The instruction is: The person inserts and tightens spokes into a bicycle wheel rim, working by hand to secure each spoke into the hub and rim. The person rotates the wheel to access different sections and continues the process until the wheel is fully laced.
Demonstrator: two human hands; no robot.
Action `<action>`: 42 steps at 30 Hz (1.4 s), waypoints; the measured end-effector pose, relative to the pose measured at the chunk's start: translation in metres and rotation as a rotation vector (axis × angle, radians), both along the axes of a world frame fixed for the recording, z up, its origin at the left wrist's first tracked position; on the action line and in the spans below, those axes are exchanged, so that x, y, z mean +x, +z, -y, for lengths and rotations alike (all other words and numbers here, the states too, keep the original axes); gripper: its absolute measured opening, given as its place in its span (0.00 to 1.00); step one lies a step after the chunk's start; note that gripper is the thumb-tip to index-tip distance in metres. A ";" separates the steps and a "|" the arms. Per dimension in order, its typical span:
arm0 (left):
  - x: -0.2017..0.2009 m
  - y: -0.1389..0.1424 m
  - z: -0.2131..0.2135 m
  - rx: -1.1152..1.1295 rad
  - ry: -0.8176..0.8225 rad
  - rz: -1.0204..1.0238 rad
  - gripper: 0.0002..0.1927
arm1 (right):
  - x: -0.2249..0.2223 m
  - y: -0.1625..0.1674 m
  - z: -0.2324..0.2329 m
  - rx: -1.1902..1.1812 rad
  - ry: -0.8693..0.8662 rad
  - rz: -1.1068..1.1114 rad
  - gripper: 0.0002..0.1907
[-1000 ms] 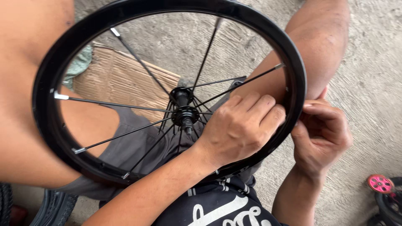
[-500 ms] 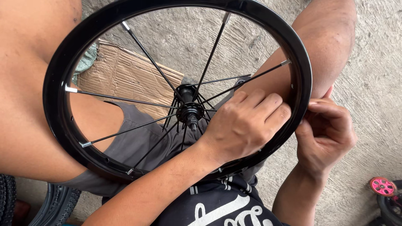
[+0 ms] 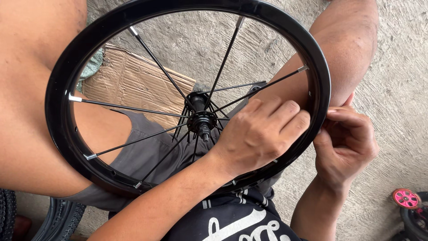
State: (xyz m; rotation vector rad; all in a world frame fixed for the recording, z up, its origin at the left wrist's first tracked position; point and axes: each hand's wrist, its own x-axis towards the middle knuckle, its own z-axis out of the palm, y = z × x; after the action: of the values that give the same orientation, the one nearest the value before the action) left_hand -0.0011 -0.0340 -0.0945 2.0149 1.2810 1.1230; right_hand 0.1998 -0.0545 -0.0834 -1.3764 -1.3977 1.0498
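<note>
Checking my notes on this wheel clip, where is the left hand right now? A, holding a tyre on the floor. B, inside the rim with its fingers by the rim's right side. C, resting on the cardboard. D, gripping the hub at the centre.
B: the left hand lies over the spokes inside the black rim, its fingers at the rim's right side, clear of the hub.

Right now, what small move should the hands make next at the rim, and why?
Probably keep the left hand steady inside the black rim while the right hand works its pinched fingertips at the outer edge; a spoke ends there.
</note>
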 end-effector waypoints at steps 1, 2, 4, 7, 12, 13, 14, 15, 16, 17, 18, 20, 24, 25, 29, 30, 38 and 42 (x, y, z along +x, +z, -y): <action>0.001 0.000 0.000 -0.014 -0.012 -0.013 0.07 | 0.000 0.000 0.000 -0.002 0.003 0.004 0.12; 0.001 -0.001 0.000 -0.027 -0.021 -0.026 0.07 | 0.000 0.001 0.000 -0.004 0.007 0.009 0.12; 0.001 -0.002 0.000 -0.020 -0.027 -0.043 0.08 | -0.001 0.001 -0.001 -0.001 -0.004 0.003 0.13; 0.000 -0.001 0.000 -0.005 -0.024 -0.018 0.09 | -0.001 0.001 -0.002 -0.001 -0.013 -0.006 0.14; -0.001 0.000 0.000 -0.034 -0.033 -0.013 0.11 | 0.001 -0.001 -0.001 -0.001 -0.001 -0.005 0.13; 0.000 0.000 -0.001 -0.015 -0.020 -0.003 0.12 | 0.002 -0.001 -0.001 0.006 0.001 0.005 0.14; 0.000 -0.001 -0.001 -0.001 -0.008 0.008 0.13 | 0.002 -0.001 0.000 0.002 0.010 0.002 0.14; 0.000 -0.001 -0.001 -0.005 -0.019 -0.011 0.11 | 0.003 -0.002 0.001 -0.001 0.017 -0.003 0.13; 0.000 -0.002 0.000 -0.008 -0.030 -0.029 0.09 | 0.003 -0.002 0.001 -0.003 0.021 -0.007 0.12; 0.000 -0.002 0.001 -0.013 -0.038 -0.047 0.08 | 0.003 -0.002 0.002 -0.004 0.025 -0.012 0.12; 0.000 -0.002 0.002 -0.024 -0.039 -0.045 0.08 | 0.004 -0.002 0.002 -0.005 0.030 -0.018 0.12; 0.000 -0.003 0.002 -0.038 -0.047 -0.043 0.08 | 0.003 -0.002 0.002 -0.005 0.021 -0.020 0.13; 0.001 -0.004 0.000 0.012 -0.007 -0.011 0.08 | 0.003 -0.002 0.001 -0.011 0.012 -0.029 0.13; 0.001 -0.003 0.000 0.006 -0.019 -0.028 0.08 | 0.002 -0.001 0.001 -0.010 0.015 -0.027 0.13; 0.000 -0.001 0.001 -0.037 -0.047 -0.048 0.09 | 0.002 -0.001 0.000 -0.005 0.004 -0.002 0.15; -0.001 -0.001 0.002 -0.031 -0.039 -0.040 0.08 | 0.002 0.000 0.000 -0.012 0.000 -0.003 0.15; 0.003 -0.003 0.001 0.011 0.002 -0.029 0.11 | 0.002 0.000 0.001 -0.014 -0.005 0.004 0.14; 0.001 -0.002 0.002 -0.035 -0.035 -0.040 0.08 | 0.001 0.000 0.001 -0.013 0.030 -0.014 0.12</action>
State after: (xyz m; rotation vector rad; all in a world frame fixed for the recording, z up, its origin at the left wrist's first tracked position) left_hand -0.0002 -0.0361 -0.0965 2.0355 1.2708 1.0420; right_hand 0.2012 -0.0554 -0.0830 -1.3580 -1.4075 1.0879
